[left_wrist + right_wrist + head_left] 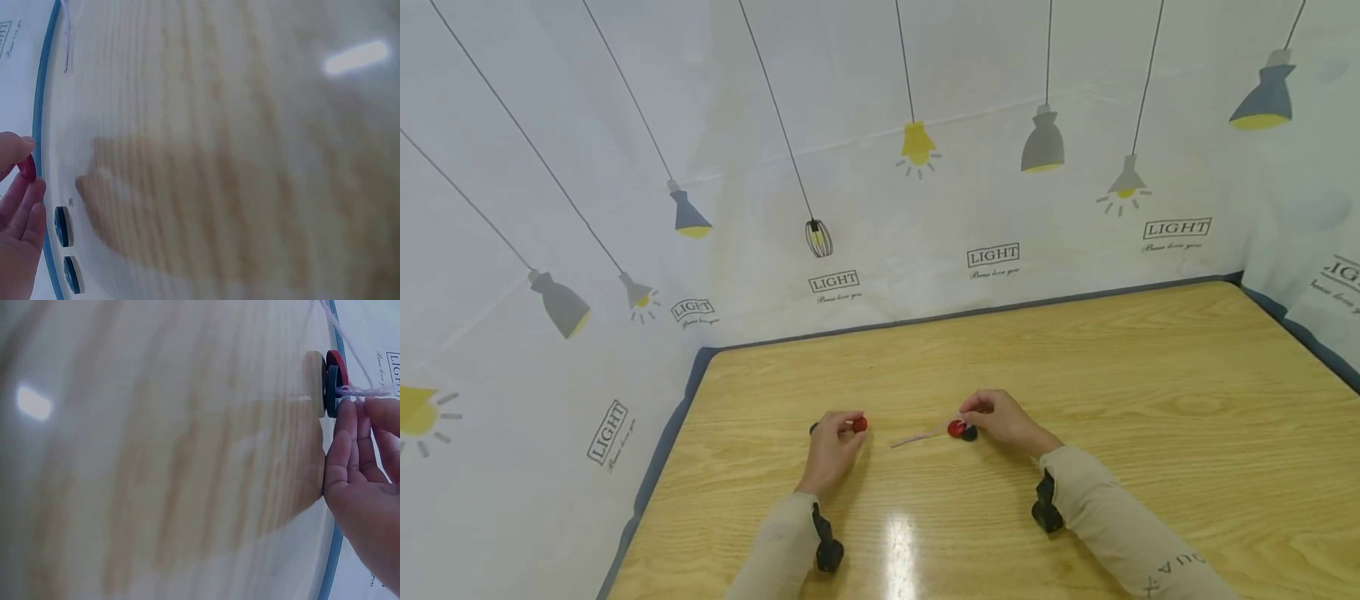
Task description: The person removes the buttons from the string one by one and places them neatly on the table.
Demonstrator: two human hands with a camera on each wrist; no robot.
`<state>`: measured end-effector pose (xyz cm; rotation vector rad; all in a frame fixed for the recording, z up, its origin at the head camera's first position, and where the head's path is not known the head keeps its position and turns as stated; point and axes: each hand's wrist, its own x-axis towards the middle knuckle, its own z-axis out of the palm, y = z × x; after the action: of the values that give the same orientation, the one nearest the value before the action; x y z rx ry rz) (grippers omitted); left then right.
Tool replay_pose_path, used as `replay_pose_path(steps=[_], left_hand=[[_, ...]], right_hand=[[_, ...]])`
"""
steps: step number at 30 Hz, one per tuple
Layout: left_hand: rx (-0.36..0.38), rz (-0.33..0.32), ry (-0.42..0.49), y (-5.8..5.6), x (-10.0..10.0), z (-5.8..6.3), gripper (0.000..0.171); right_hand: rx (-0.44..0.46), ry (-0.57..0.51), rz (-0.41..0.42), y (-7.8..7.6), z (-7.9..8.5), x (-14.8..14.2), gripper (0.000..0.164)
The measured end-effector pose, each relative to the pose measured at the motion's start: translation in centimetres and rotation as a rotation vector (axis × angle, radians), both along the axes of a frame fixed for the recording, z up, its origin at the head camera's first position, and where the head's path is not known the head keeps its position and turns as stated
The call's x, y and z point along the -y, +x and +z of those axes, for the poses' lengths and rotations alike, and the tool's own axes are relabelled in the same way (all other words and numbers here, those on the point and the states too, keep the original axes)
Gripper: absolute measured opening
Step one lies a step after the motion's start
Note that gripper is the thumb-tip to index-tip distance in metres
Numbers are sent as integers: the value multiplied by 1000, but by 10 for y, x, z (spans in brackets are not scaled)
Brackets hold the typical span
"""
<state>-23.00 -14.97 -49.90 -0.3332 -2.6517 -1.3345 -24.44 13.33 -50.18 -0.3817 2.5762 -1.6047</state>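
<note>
My left hand (833, 450) pinches a small red disc (27, 169) between thumb and fingers, just above the table. Below it in the left wrist view are two dark discs (63, 226), one edge of which (813, 427) shows past that hand in the head view. My right hand (1002, 419) pinches a pale purple yarn (353, 347) close to a second red disc (956, 428) and a dark disc (969, 432), which overlap. In the right wrist view the yarn lies against this pair; whether it passes through them I cannot tell. Its loose part stretches left toward my other hand.
Both hands work over a glossy wood-grain table (1097, 367). White cloth (880, 200) printed with lamps hangs along its back and sides, with a dark blue border at the table edge. A bright light reflection (898, 554) lies near the front.
</note>
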Motion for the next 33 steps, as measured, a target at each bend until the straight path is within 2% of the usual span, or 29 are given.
replay_pose_path(steps=[2,6,12,18,25,33], left_hand=[[-26,11,-54,-4,-1,-1,28],[-42,33,-106,-12,-3,1,27],[-34,51,-175,-15,-6,2,25],[-23,61,-185,-16,-7,-1,26],[-57,67,-198,-17,-6,-4,25],[-25,58,-208,-18,-3,-3,26]], right_hand=[[-2,2,-1,0,0,1,8],[-9,-1,5,0,-1,0,8],[-13,-14,19,0,-3,-1,9],[0,-22,16,1,-2,-1,11],[-4,-6,-3,-1,-3,-1,9],[19,-4,-17,0,-2,1,7]])
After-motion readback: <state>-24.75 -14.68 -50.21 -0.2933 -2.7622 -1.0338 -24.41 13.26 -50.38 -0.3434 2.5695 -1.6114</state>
